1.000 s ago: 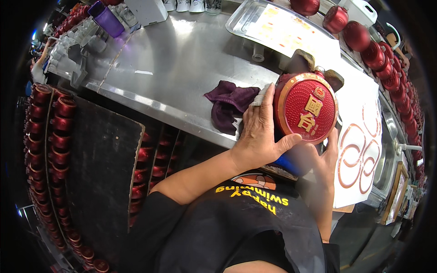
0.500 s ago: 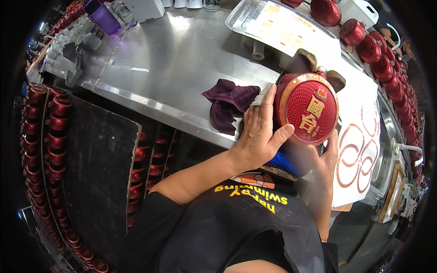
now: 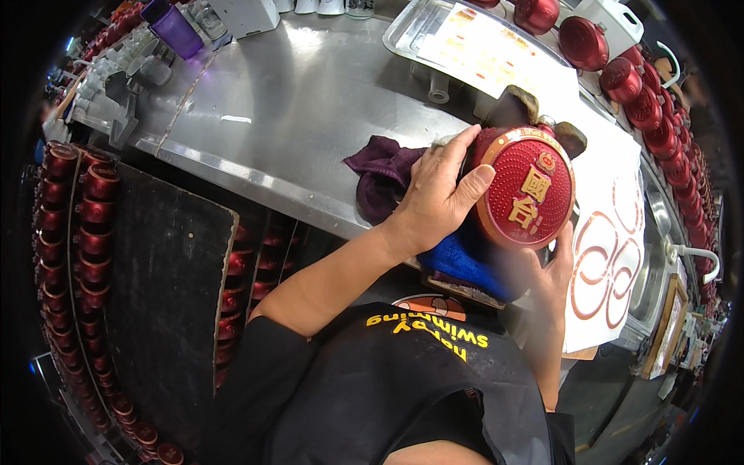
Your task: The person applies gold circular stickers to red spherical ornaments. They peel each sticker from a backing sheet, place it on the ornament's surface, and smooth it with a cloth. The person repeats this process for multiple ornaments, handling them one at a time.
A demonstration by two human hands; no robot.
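A round, flat red bottle [image 3: 531,205] with an orange rim band, raised gold characters and a dotted face stands tilted up between my hands. Its short neck lies between two dark, worn prongs [image 3: 515,105] of a rest. My left hand [image 3: 442,194] grips its left side, with the fingers along the edge and the thumb at the rim. A pale scrap shows behind those fingers. From below, my right hand [image 3: 552,271] holds the lower right edge, partly blurred. Under the bottle is a blue cloth [image 3: 465,263]. A dark purple cloth [image 3: 380,174] lies beside my left hand.
White sheets with copper-coloured ring strips [image 3: 597,267] lie at the right. Behind stands a metal tray [image 3: 403,35] with a printed sheet. Red bottles [image 3: 583,43] line the far right, and more fill racks [image 3: 97,232] at the left. A purple container [image 3: 172,29] stands far left.
My left hand has slid slightly up along the bottle's edge, its thumb higher too. More blue cloth shows below it. The red bottles at the far right have shifted along their row.
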